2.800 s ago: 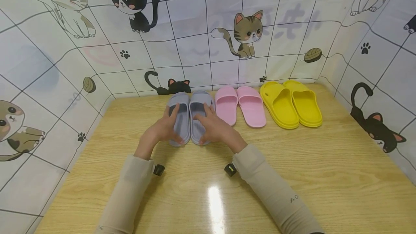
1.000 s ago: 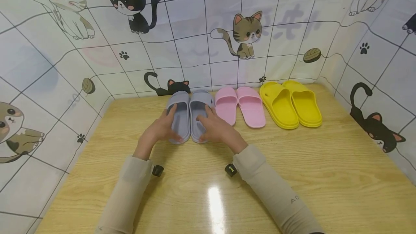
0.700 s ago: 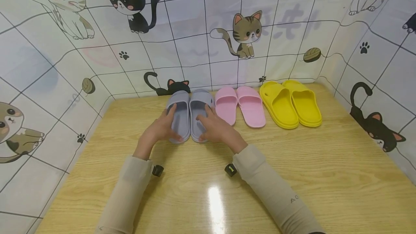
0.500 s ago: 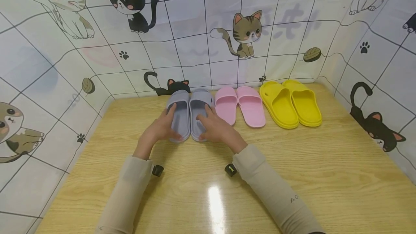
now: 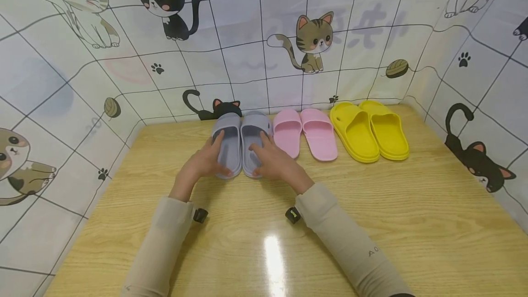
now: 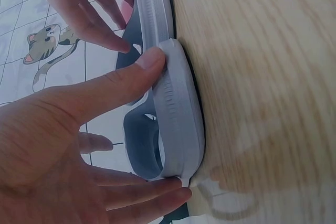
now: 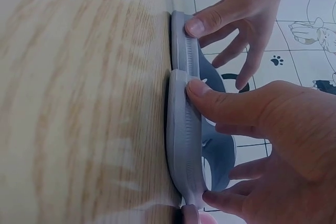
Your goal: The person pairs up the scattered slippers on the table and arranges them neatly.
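Note:
Two grey slippers lie side by side on the wooden table, toes at the back wall. My left hand (image 5: 204, 162) spans the left grey slipper (image 5: 229, 152). In the left wrist view, its thumb presses the heel rim and its lower fingers touch the outer side of the slipper (image 6: 181, 108). My right hand (image 5: 275, 162) holds the right grey slipper (image 5: 250, 162) likewise; the right wrist view shows that thumb on the slipper's heel (image 7: 181, 129) and fingertips by its outer side. Both slippers rest flat, inner edges touching. The hands partly hide their outer sides.
Close to the right grey slipper stands a pink slipper pair (image 5: 321, 143), then a yellow slipper pair (image 5: 359, 143). Behind them rises a cat-patterned wall (image 5: 247, 68), with side walls left and right. Bare wooden tabletop (image 5: 247, 223) lies in front.
Both grey slippers have slid a little away from me, towards the back wall, with my hands on them. The pink and yellow pairs have stayed in place.

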A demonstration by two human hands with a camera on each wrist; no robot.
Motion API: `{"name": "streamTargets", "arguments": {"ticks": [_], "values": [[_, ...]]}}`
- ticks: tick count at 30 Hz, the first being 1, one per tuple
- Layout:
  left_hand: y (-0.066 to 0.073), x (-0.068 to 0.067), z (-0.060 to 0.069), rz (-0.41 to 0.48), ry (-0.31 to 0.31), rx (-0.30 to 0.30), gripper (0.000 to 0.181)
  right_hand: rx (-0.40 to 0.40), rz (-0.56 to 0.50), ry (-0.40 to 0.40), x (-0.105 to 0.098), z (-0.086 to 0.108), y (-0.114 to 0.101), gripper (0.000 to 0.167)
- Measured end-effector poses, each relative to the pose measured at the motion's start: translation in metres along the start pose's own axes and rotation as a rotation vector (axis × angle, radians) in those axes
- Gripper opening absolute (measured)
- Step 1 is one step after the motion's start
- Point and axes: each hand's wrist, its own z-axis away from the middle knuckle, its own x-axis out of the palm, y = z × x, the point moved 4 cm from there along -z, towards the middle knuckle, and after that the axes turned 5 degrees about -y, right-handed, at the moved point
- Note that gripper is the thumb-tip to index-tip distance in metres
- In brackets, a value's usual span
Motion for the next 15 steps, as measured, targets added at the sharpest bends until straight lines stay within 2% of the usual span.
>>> {"name": "streamTargets", "arguments": {"ticks": [15], "values": [[-0.0038,0.0013,-0.0033,0.008,0.003,-0.003,0.129,-0.001,-0.019,0.036,-0.0008,0.0006,-0.0009,0.063]]}}
